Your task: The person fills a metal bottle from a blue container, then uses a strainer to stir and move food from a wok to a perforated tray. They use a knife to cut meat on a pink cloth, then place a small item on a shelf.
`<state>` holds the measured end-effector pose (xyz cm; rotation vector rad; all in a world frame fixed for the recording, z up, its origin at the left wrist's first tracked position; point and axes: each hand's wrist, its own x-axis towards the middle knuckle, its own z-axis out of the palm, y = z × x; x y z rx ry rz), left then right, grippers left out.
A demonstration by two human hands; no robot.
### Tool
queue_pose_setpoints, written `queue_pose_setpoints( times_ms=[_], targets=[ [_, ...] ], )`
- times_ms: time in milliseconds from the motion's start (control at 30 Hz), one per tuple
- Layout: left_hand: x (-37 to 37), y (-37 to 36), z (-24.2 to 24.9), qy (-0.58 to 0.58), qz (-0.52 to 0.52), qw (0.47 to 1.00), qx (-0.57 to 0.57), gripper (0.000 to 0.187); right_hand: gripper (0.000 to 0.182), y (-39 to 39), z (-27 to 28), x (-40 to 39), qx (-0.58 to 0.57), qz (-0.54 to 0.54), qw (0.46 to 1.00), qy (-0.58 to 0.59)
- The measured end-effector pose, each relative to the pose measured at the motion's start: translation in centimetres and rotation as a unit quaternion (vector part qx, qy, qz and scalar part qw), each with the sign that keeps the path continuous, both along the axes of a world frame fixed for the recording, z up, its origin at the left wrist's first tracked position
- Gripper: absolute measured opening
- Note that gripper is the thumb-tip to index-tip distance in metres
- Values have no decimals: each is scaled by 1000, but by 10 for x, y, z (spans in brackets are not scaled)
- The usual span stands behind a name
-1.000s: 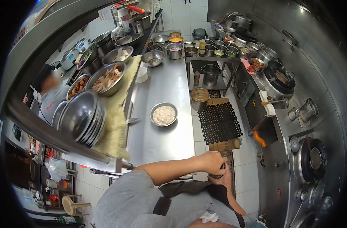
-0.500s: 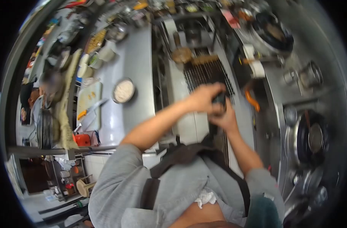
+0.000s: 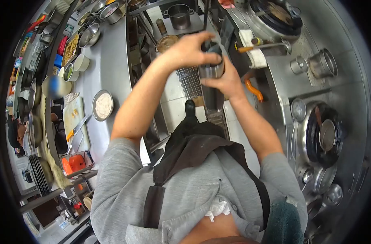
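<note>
My right hand (image 3: pixel 229 80) wraps round the side of a steel flask (image 3: pixel 211 72) with a black lid (image 3: pixel 212 48). From the other side my left hand (image 3: pixel 188 52) reaches over, its fingers curled about the lid. The flask is held up in front of me above the floor, and the hands hide part of it. Below it hangs something dark that I cannot make out. My black shoe (image 3: pixel 190 107) is on the tiles near a perforated dark mat (image 3: pixel 189 81).
On the left counter (image 3: pixel 112 61) stand a bowl of pale food (image 3: pixel 102 105) and a cutting board (image 3: pixel 73 118) with an orange-handled knife (image 3: pixel 71 134). A pot (image 3: pixel 179 17) stands ahead. On the right are a wok (image 3: pixel 324 134), a ladle (image 3: pixel 270 47) and an orange curved pipe (image 3: pixel 253 90).
Both hands, still together on the flask, are higher in view and slightly left. The surroundings have shifted with my head, and my shoe now shows.
</note>
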<state>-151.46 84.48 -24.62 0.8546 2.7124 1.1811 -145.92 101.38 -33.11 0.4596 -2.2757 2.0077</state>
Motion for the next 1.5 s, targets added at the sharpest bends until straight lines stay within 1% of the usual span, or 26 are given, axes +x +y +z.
queue_pose_setpoints(
  times_ms=[67,133,200,267,333,433,533,667,700,733,800,833,867,900,933,967,1000,1067,1100,1167,1200,1267,1300,1400,1433,1500],
  targets=[
    [-19,-8,-40,-17,25,998,-46,76,81,-1,-23,-14,111,-31,993,19],
    [-26,-7,-43,-274,91,956,-54,70,84,-3,-63,-34,200,-29,978,53],
    [-54,-15,-105,-298,103,948,-46,68,83,-3,-89,-56,219,25,975,38],
    [-74,-18,-137,-489,157,854,81,63,81,-5,-110,-82,254,61,965,16],
    [-96,-22,-180,-506,173,837,118,57,79,-7,-125,-108,286,81,955,7],
    [-131,-25,-175,-489,182,846,107,49,81,-11,-128,-151,316,114,942,-15],
    [-177,-28,-185,-410,177,891,77,52,83,-16,-129,-198,307,85,948,4],
    [-241,-34,-181,-332,191,923,35,52,82,-15,-101,-261,311,68,948,-11],
    [-259,-39,-183,-315,206,926,31,53,63,-13,-78,-279,298,59,953,-16],
    [-275,-46,-186,-301,221,927,28,54,63,-12,-46,-301,296,55,953,-21],
    [-306,-57,-196,-268,262,927,0,52,38,-3,35,-337,82,181,980,-28],
    [-320,-64,-206,-279,290,915,-5,52,24,-1,83,-352,51,190,977,77],
    [-337,-69,-215,-284,317,905,-8,51,22,5,108,-364,-49,261,959,103],
    [-352,-72,-217,-245,330,911,-42,51,17,7,131,-372,-186,302,927,124],
    [-369,-75,-216,-203,340,915,-76,51,16,13,152,-393,-246,400,871,148],
    [-385,-77,-217,-230,362,900,-80,52,17,12,158,-405,-350,432,815,164],
    [-404,-81,-218,-250,389,883,-83,54,17,12,166,-399,-349,424,820,162],
    [-438,-96,-231,-226,423,867,-137,56,35,2,185,-378,-550,216,807,-29],
    [-454,-114,-259,-222,439,860,-135,58,35,-6,181,-399,-544,216,811,-29],
    [-489,-139,-287,-238,438,858,-120,60,20,-20,162,-449,-563,238,785,104],
    [-506,-144,-293,-256,444,852,-112,61,20,-18,149,-468,-556,230,793,93],
    [-545,-160,-309,-284,449,838,-123,64,17,-6,121,-511,-273,322,882,209],
    [-561,-170,-328,-281,461,831,-134,65,16,0,115,-529,-196,361,903,124],
    [-606,-208,-405,-299,474,814,-150,69,19,-12,60,-550,-61,109,991,-48],
    [-624,-211,-411,-325,473,806,-146,69,25,-9,39,-557,-16,61,992,-107],
    [-657,-221,-441,-341,467,802,-152,68,32,-16,-14,-550,-56,-99,962,-250]
  ],
)
